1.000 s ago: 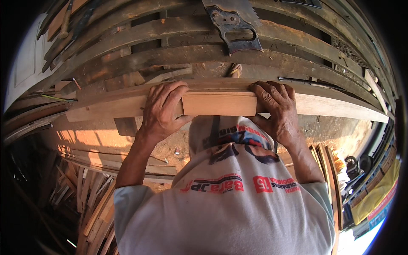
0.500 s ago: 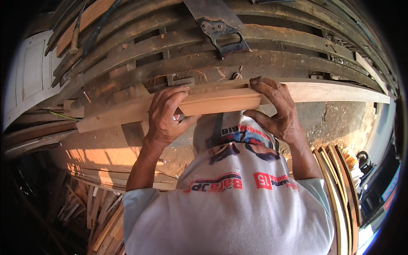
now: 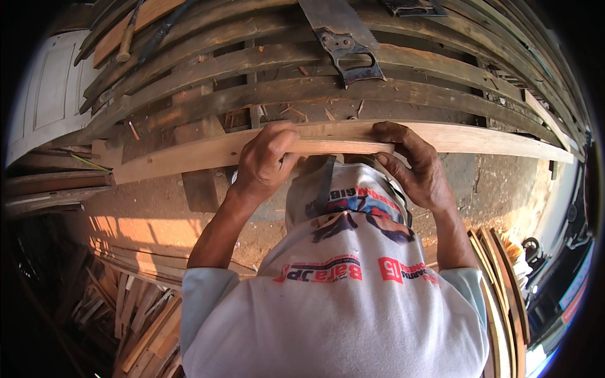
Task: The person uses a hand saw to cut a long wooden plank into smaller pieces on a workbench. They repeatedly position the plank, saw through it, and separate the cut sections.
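A short, pale wooden block [image 3: 340,148] spans between my two hands, its narrow edge showing. My left hand [image 3: 268,160] is closed around its left end, fingers curled. At the other end my right hand [image 3: 416,167] pinches the block between thumb and fingers. Directly behind it runs a long wooden board [image 3: 504,137], lying crosswise along the near side of the slatted bench. Whether the block rests on the board or is held just off it, I cannot tell. My shirt front hides what lies below the block.
A handsaw [image 3: 353,60] lies on the dark bench slats [image 3: 271,60]. A wooden-handled tool [image 3: 126,44] is at the far left, near a white panelled door [image 3: 47,94]. Scrap wood [image 3: 135,309] is heaped at lower left; long planks [image 3: 504,296] stand at lower right.
The block has turned in my hands: its broad face showed before, and now mostly a thin edge shows. My left fingers have curled in more. The whole view has shifted slightly.
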`<state>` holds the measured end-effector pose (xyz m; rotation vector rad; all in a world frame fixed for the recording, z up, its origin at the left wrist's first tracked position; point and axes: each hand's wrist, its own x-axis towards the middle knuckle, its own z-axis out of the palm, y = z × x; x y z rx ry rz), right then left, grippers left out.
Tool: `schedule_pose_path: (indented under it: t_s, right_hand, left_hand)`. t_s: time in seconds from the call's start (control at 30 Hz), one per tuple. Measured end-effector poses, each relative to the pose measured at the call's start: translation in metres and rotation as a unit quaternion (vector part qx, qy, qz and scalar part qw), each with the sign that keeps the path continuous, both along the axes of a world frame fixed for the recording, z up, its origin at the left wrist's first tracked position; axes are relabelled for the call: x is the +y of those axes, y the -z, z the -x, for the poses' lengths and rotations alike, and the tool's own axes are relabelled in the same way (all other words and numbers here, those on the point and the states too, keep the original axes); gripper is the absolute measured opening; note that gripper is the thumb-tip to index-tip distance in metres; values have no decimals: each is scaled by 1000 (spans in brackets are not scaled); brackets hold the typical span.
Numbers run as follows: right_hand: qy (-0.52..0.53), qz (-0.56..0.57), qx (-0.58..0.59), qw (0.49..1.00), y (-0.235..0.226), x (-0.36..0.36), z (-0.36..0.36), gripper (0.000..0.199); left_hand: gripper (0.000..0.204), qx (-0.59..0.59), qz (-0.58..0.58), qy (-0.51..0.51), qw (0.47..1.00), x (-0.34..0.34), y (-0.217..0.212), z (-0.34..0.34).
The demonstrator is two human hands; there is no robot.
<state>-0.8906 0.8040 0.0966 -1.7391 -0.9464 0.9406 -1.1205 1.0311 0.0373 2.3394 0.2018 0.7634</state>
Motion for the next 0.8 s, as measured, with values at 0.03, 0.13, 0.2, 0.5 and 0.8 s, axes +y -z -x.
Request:
schedule_pose_path:
  t_s: [0.03,0.13,0.2,0.5,0.8]
  right_hand:
    - [2,-11,2,1000,0,1,-1,39]
    - [-50,-44,-131,989,-1,2,-7,31]
    - [-86,-54,-202,974,2,0,-3,30]
    - [-142,-38,-370,917,11,10,2,40]
    - [-153,-23,-375,914,12,12,-10,56]
  left_hand:
    - [72,8,8,7,1000,1,0,1]
    - [69,27,50,30,998,1,-1,2]
    - [65,34,103,50,993,-2,-3,4]
    - [51,70,96,30,992,5,-7,7]
    - [67,60,75,17,995,8,-3,6]
